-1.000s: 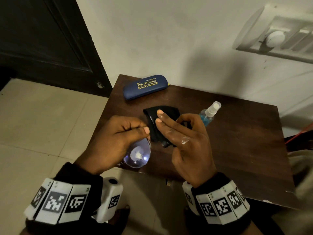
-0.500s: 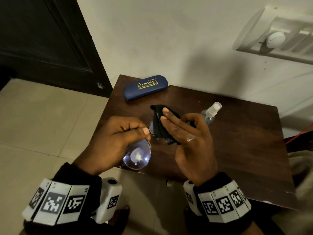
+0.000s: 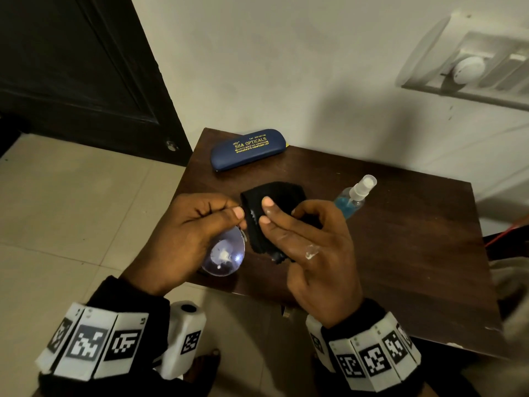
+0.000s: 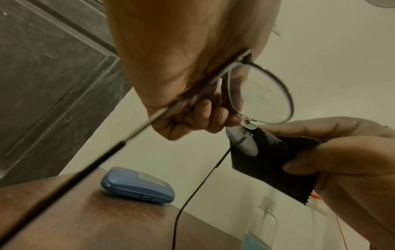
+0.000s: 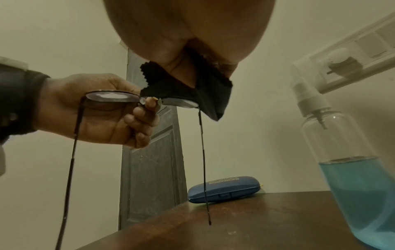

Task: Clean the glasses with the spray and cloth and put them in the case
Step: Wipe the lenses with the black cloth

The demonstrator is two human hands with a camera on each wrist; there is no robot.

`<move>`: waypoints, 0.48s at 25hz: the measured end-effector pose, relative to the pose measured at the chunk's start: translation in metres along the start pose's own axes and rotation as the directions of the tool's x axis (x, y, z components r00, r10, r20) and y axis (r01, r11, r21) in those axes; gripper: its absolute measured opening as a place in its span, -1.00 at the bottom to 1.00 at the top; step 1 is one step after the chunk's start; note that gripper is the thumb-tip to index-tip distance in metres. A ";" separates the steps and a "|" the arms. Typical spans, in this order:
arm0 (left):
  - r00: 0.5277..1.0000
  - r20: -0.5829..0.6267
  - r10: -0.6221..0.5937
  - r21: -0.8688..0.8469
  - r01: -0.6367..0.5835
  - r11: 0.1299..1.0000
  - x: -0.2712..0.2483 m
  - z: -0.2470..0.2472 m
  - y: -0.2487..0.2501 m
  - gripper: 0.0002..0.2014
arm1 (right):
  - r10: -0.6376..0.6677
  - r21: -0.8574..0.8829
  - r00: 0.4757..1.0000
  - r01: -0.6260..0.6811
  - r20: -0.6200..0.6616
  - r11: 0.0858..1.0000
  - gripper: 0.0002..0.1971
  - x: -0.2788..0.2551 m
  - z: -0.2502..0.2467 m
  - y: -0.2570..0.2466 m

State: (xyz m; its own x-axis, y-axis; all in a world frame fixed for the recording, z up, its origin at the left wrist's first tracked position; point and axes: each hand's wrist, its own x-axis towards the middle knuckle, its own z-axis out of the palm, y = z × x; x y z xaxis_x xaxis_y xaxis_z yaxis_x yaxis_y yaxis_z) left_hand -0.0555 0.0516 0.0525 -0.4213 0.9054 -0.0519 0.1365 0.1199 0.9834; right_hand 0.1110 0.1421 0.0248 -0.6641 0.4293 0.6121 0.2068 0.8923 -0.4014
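My left hand [image 3: 197,224] grips the thin-framed glasses [image 4: 259,94] by the frame beside one lens, above the table's front left part; their temple arms hang down open. That lens [image 3: 224,255] shows below my fist. My right hand [image 3: 300,224] pinches the black cloth [image 3: 269,213] folded over the other lens [image 5: 179,102], fingers on top and thumb beneath. The blue glasses case [image 3: 248,149] lies shut at the table's far left corner. The spray bottle [image 3: 355,196] with blue liquid stands just right of my right hand.
A small dark wooden table [image 3: 400,253] stands against a pale wall. A dark door [image 3: 71,67] is at the left, tiled floor [image 3: 71,210] below it. A white switch panel [image 3: 472,67] hangs on the wall at the upper right.
My right hand with the cloth slid a little up and right over the lens, then back down. My left hand and the glasses stayed almost still.
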 end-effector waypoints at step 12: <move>1.000 -0.021 -0.024 0.003 0.024 1.000 0.001 0.003 -0.001 -0.73 | 0.102 -0.060 0.995 -0.103 -0.022 0.993 -0.58 0.000 0.001 0.007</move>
State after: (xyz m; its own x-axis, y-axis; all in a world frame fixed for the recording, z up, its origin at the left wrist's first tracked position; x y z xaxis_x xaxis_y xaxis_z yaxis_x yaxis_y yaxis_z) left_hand -0.0532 0.0539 0.0510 -0.4428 0.8937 -0.0716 0.1287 0.1424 0.9814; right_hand 0.1119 0.1481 0.0214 -0.6235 0.5208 0.5830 0.3169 0.8501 -0.4205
